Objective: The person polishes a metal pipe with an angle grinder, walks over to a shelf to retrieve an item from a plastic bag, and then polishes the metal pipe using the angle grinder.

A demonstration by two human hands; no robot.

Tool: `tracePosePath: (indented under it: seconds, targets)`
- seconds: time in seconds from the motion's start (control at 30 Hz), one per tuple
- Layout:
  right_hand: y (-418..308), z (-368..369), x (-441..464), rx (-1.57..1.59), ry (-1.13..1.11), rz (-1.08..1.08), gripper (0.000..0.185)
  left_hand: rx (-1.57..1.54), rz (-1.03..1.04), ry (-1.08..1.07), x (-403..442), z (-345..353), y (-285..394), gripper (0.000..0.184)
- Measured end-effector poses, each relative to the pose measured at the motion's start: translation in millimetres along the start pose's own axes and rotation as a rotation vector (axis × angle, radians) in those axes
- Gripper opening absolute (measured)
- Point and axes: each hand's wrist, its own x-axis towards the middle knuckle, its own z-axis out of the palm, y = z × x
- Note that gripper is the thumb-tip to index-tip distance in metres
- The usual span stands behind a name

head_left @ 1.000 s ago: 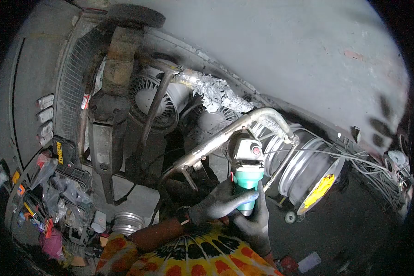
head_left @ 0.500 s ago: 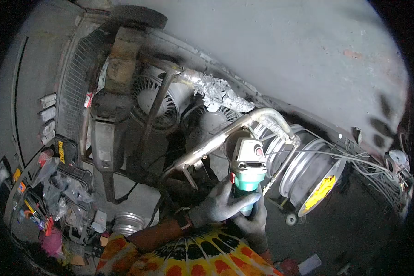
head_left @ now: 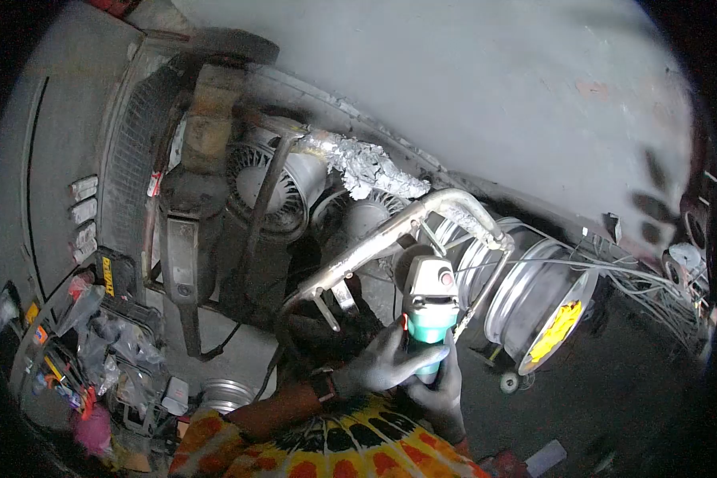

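Both my hands wear grey gloves and are wrapped round the teal body of an angle grinder (head_left: 432, 323), whose silver gear head points away from me. My left hand (head_left: 386, 362) grips it from the left, thumb laid across the body. From the right and below, my right hand (head_left: 446, 390) closes on the same body. Just beyond the grinder head is a bent metal tube frame (head_left: 358, 259), partly bare and shiny, with short tabs under it. Whether the grinder's disc touches the tube I cannot tell.
Several wheel rims (head_left: 526, 299) lie on the right, one with a yellow patch. Loose cables (head_left: 645, 291) run beyond them. Flaking silvery material (head_left: 366, 163) covers a bar near the wall. On the left stand a DeWalt case (head_left: 115, 271), bags and tools. A small rim (head_left: 225, 394) sits nearby.
The view has shifted slightly, and the grinder's head sits a little lower in it. Both hands keep their hold on the grinder.
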Motion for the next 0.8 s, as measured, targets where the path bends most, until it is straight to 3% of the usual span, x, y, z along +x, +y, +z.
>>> tracePosePath:
  seconds: [0.1, 0.13, 0.23, 0.27, 0.43, 0.5, 0.7, 0.77, 0.8]
  targets:
    - [16.7, -18.8, -20.2, -0.218, -0.004, -0.035, 0.109, 0.161, 0.182, -0.038, -9.5, 11.2, -23.7, 0.056]
    - [24.4, -25.3, -22.2, -0.552, 0.024, -0.240, 0.106, 0.388, 0.318, -0.057, -11.1, 11.0, -30.1, 0.062]
    - [28.7, -35.8, -28.4, -0.392, -0.019, -0.096, 0.104, 0.164, 0.404, 0.008, -7.3, 35.0, -26.4, 0.066]
    - [39.7, -29.1, -29.6, -0.289, 0.075, -0.114, 0.102, 0.238, 0.467, 0.063, -3.8, 43.3, -39.2, 0.070]
    - [26.3, -28.7, -32.3, -0.189, 0.149, -0.117, 0.100, 0.372, 0.377, 0.008, -4.2, 49.4, -44.2, 0.076]
    - [42.7, -34.4, -35.5, -0.097, 0.214, -0.221, 0.099, 0.496, 0.273, -0.100, -5.6, 46.8, -48.0, 0.079]
    - [70.5, -64.7, -45.4, 0.075, 0.231, -0.216, 0.065, 0.521, 0.410, -0.087, -38.6, 60.8, -37.8, 0.067]
    - [56.4, -62.8, -48.4, 0.265, 0.229, -0.226, 0.061, 0.627, 0.207, -0.038, -52.7, 58.8, -52.0, 0.066]
    - [57.7, -68.3, -49.4, 0.217, 0.284, -0.229, 0.059, 0.726, 0.159, 0.014, -61.7, 53.9, -58.7, 0.069]
